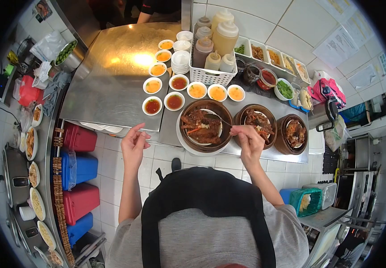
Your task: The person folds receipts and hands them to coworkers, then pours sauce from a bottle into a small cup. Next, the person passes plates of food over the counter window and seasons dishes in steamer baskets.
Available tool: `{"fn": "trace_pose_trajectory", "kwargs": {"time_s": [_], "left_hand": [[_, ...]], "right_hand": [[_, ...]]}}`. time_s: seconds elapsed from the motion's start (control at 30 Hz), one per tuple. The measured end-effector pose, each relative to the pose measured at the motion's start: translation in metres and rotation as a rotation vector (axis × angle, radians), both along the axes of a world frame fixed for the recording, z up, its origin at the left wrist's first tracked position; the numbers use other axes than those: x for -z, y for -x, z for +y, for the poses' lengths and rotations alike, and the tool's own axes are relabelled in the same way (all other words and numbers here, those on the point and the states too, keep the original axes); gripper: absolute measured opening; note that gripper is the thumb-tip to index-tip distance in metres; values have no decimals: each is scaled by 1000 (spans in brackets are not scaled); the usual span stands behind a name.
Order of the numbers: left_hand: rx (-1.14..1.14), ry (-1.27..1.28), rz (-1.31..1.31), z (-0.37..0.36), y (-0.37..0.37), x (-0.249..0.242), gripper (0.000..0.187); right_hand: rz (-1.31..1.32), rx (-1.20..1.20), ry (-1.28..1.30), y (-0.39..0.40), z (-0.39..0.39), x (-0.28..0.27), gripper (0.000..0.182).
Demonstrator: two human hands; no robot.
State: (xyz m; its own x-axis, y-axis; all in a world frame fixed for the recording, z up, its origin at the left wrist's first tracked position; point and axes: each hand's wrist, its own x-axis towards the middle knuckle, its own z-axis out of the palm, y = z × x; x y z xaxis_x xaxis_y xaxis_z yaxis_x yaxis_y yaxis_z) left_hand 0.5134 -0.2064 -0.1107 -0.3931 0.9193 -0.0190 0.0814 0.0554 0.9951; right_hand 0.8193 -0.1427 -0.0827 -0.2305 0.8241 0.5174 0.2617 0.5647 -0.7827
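Note:
My right hand (250, 143) is closed on the handle of a spoon (217, 118). The spoon's bowl rests over dark braised pieces (200, 126) that look like chicken feet, with orange strips and pale bits on top. They sit on a white dish inside a bamboo steamer basket (226, 111), which stands on a white plate (183, 143). Two more stacks of steamers, a middle one (271, 117) and a right one (304, 140), hold similar pieces. My left hand (135, 144) hangs in the air left of the plate, fingers apart, holding nothing.
Several small sauce bowls (197, 90) line the steel counter (117, 85). A white basket (210, 77) holds squeeze bottles behind the steamers. Topping trays (274, 57) stand against the wall. Red and blue bins (83, 167) are at the left; another person's arm (143, 17) shows beyond the counter.

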Motion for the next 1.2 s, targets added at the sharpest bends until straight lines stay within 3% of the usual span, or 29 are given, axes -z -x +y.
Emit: {"fn": "trace_pose_trajectory", "kwargs": {"time_s": [0.13, 0.2, 0.33, 0.4, 0.47, 0.53, 0.6, 0.67, 0.73, 0.8, 1.0, 1.07, 1.13, 1.2], "left_hand": [[-20, 2, -10, 1, 4, 4, 26], [-4, -4, -10, 7, 6, 2, 26], [70, -111, 117, 42, 8, -7, 28], [117, -309, 418, 84, 2, -7, 31], [185, -341, 378, 130, -20, -21, 34], [195, -449, 708, 185, -34, -17, 37], [175, -341, 775, 221, -59, -14, 42], [160, -273, 850, 237, -85, -23, 47], [161, -196, 922, 246, -103, -27, 52], [136, -62, 945, 252, -114, -28, 57], [62, -148, 939, 257, -116, -10, 56], [-27, -395, 818, 257, -111, -8, 56], [-85, -445, 825, 252, -100, -21, 53], [57, -687, 243, 248, -83, -44, 50]], "right_hand": [[429, 112, 350, -12, 20, -2, 22], [696, 132, 361, -30, 50, -4, 21], [434, 456, 2, -81, 136, -10, 20], [345, 455, 63, -91, 180, 2, 25], [191, 441, 189, -91, 218, 11, 26], [40, 429, 307, -80, 232, 11, 29], [-373, 725, -224, -61, 233, 10, 45], [-448, 608, -374, -32, 226, 1, 57], [-685, 478, -263, -5, 226, 12, 60], [-699, 424, -69, 17, 234, 27, 65], [-659, 496, 99, 30, 227, 18, 66], [-382, 447, -203, 23, 236, 24, 66], [-118, 504, -311, 16, 218, -6, 60], [184, 314, -36, 5, 175, -63, 49]]}}
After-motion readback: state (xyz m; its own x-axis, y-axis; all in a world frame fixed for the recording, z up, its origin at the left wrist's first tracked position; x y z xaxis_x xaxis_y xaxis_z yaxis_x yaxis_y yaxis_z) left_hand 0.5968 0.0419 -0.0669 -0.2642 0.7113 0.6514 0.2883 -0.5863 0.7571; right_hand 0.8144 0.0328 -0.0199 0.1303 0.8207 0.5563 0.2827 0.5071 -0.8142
